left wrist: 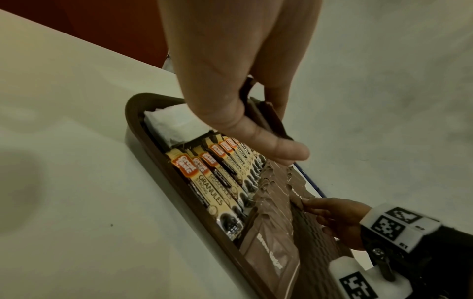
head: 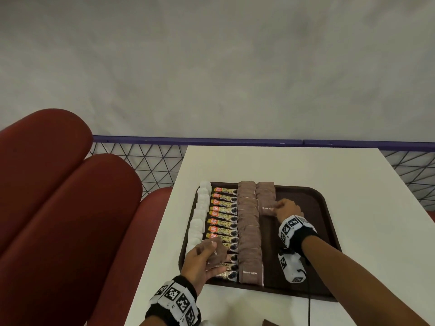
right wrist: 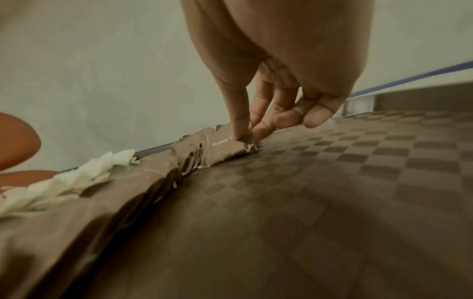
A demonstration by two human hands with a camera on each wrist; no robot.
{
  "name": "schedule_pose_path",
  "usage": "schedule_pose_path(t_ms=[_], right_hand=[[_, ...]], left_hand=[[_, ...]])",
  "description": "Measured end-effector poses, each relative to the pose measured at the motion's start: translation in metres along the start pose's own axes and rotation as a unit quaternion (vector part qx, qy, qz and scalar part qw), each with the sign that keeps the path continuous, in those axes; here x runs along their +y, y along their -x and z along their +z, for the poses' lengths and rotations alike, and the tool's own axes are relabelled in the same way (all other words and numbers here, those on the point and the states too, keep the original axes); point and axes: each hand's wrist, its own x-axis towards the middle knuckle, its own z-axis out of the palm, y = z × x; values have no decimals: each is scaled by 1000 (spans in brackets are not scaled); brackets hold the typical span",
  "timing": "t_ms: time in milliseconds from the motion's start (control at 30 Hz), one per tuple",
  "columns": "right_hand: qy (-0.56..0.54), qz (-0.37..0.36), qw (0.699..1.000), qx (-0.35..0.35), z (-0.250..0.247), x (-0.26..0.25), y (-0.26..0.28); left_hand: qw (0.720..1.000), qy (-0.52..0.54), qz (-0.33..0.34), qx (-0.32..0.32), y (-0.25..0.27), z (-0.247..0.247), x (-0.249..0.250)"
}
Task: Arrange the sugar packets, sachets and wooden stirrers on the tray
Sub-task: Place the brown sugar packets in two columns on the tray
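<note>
Second brown-sugar row going down, stirrers nowhere in sight.
I'm pinching a brown paper sugar packet onto the dark brown plastic tray with my right hand; my left hand is gripping spare brown packets.

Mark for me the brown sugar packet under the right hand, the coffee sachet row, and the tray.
brown sugar packet (head: pixel 267 208), head view, printed face.
coffee sachet row (head: pixel 223 216), head view, middle sachet.
tray (head: pixel 323 203), head view, right rim.
</note>
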Motion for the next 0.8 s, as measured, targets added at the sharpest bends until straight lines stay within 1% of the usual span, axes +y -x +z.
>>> schedule_pose_path(t_ms=[100, 267, 367, 500, 633, 800], right_hand=[[33, -2, 999, 14, 3, 0, -3], [87, -33, 995, 42, 4, -1, -5], [78, -42, 995, 43, 3, -1, -4], [58, -57, 994, 72, -1, -1, 4], [44, -101, 989, 98, -5, -3, 17], [40, -178, 979, 90, -6, -5, 40]], left_hand=[[1000, 12, -3, -11, -3, -2, 1], [999, 32, -4, -31, -5, -3, 3], [999, 31, 1, -25, -6, -2, 3], [1000, 22, 10, -14, -7, -1, 2], [1000, -3, 20, -4, -5, 2, 1], [1000, -9, 23, 8, -1, 9, -2]])
